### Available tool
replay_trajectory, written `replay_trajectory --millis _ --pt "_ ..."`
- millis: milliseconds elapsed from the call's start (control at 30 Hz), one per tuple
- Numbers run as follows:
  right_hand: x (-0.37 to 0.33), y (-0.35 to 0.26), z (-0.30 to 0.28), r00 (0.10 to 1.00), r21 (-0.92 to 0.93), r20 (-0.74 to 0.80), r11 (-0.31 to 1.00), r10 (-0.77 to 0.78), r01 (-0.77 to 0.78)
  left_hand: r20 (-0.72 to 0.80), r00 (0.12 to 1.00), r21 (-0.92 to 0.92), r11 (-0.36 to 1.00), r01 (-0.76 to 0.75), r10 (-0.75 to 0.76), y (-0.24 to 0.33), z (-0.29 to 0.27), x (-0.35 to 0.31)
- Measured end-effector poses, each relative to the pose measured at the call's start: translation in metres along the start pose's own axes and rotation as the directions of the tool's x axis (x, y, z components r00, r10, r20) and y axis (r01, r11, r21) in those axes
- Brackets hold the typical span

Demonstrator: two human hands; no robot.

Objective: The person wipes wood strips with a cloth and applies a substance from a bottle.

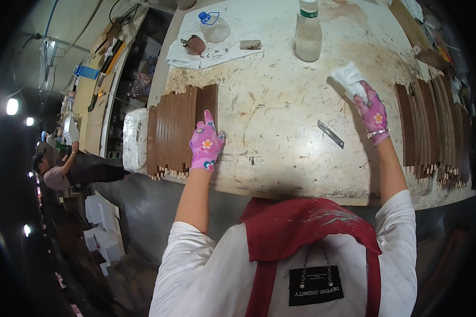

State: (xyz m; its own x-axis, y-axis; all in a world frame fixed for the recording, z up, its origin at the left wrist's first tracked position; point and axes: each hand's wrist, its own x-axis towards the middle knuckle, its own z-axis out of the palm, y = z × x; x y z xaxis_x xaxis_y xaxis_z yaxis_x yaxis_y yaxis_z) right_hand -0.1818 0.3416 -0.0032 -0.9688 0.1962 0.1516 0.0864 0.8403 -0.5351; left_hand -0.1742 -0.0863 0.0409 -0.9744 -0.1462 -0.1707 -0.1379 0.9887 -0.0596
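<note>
My left hand (pixel 206 145), thumb and forefinger apart, lies over long brown wooden strips (pixel 169 124) at the desk's (pixel 285 164) near-left corner; my right hand (pixel 374 113) pinches a crumpled white cloth (pixel 348 78). Likely wiping; next calls for cloth leftward.

From afar I see through a wide fisheye camera worn on the head, looking down at close range over both hands (pixel 206 142) and the worktop (pixel 280 153), the floor (pixel 143 216) curving off leftward.

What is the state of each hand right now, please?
Left hand: over the brown strips; whether it grips one cannot be told.
Right hand: closed, holding a white cloth.
</note>
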Motion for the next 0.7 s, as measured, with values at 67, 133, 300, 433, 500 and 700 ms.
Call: replay_trajectory --millis 67,133,300,433,500,700 --pt "-0.005 -0.024 -0.013 0.982 0.238 -0.134 0.957 -0.134 0.163 -0.052 0.998 -0.034 0.999 -0.038 0.036 -0.02 0.019 0.003" --pt "-0.037 -0.084 -0.038 0.927 0.228 0.24 0.945 -0.288 0.235 -0.045 0.999 -0.621 0.782 -0.05 0.028 -0.044 0.036 -0.009" --pt "-0.096 -0.083 -0.002 0.803 0.021 0.498 0.93 -0.327 0.366 -0.162 0.974 -0.672 0.74 0.007 -0.157 -0.042 0.04 -0.061" --pt "-0.068 -0.073 0.001 0.945 -0.077 0.263 0.972 -0.195 0.222 -0.33 0.944 -0.194 0.977 -0.093 0.024 -0.027 0.05 -0.067" --pt "-0.074 -0.078 -0.001 0.929 -0.081 0.226 0.945 -0.294 0.318 -0.324 0.946 -0.225 0.969 -0.102 0.024 -0.028 0.052 -0.057" --pt "-0.109 -0.127 0.001 0.728 -0.031 0.62 0.918 -0.294 0.396 -0.393 0.909 -0.238 0.939 -0.247 0.139 -0.034 0.068 -0.072"
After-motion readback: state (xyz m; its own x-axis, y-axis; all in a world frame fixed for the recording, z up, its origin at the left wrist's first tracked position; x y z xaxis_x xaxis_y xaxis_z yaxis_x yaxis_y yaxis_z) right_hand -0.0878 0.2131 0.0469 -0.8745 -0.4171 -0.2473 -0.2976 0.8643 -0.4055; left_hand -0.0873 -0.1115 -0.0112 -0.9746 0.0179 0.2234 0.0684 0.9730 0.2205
